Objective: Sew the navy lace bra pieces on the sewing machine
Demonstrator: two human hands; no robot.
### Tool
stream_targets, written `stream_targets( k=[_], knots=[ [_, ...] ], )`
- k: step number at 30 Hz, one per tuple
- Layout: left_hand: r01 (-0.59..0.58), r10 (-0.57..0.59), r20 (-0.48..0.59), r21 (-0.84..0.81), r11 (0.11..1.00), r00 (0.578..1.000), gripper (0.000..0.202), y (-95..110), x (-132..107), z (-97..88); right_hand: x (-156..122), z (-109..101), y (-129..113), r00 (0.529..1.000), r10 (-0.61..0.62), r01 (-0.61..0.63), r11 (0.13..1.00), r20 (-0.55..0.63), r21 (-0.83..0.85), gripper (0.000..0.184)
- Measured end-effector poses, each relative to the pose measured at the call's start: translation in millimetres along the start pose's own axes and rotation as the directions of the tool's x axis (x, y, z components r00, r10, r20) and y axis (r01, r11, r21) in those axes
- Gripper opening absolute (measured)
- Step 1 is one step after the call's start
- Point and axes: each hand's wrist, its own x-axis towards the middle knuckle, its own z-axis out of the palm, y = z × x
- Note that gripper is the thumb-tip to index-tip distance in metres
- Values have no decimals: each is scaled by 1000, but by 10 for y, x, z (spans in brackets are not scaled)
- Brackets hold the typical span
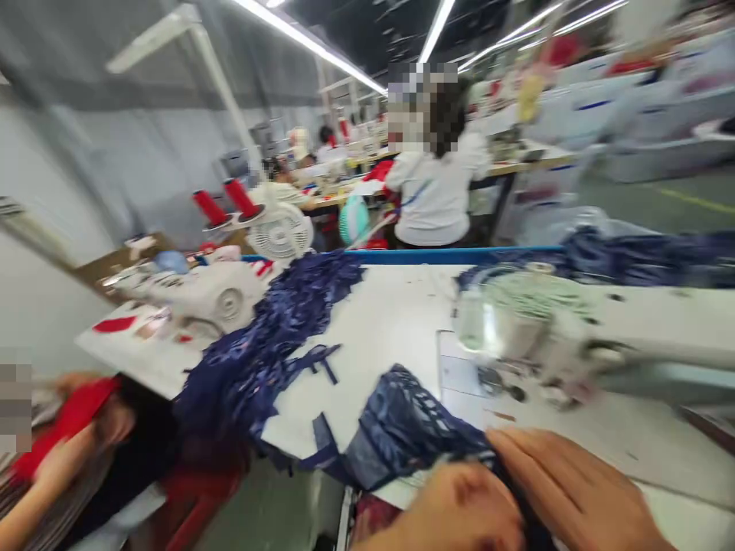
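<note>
Your L hand [468,509] is curled shut on the near edge of the navy cloth [402,428], low in view. Your R hand [579,486] lies just beside it, fingers straight & tog. over the cloth's edge; thumb's hidden, so can't tell if it grips from below. The cloth spreads fwd & left from your hands, partly over the near edge of the white tabletop [390,314].

A navy heap [246,360] runs down the tabletop's L side; more navy fabric [648,256] lies along the far R edge, by a blue strip [459,256]. R of your cloth is a white sewing machine [660,321], v. blurred, w/ a pale green pile [534,295] near its head.

Another machine [212,291] stands L, under 2 red thread cones [241,199] & near a white fan [281,229]. Far L, a co-worker's hands hold red fabric [63,428]. Ahead, a person in a white top [433,199] faces away; pale bins [597,107] stack up R, under bright tube lights [310,42].
</note>
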Motion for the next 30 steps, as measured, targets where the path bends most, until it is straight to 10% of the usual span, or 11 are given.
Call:
stream_targets(
  k=[3, 11, 18, 22, 26, 30],
  knots=[
    [45, -68, -60, -324, 945, 996, 75, 133, 224, -39, 48, -81, -6, 997, -45, 52, 994, 67, -101, 42],
    [-11, -74, -229, -351, 936, 971, 53, 126, 395, 66, -22, -143, 127, 997, -76, 77, 983, 15, -165, 37],
    [291, -396, -89, -538, 792, 914, 42, 133, 478, 46, -104, -167, 195, 992, -123, 125, 979, 21, -159, 35],
    [19, -187, -265, -530, 848, 946, 45, 102, 481, 70, -24, -155, 189, 1000, 10, -9, 1000, 29, -29, 30],
    [-358, 145, -527, -329, 874, 838, 46, 153, 463, 53, -123, -200, 415, 978, 197, -182, 965, 66, -187, 40],
    [-296, 81, -500, -368, 882, 862, 49, 219, 431, 9, -413, -231, 777, 855, 467, -313, 812, 226, -492, 49]
  ],
)
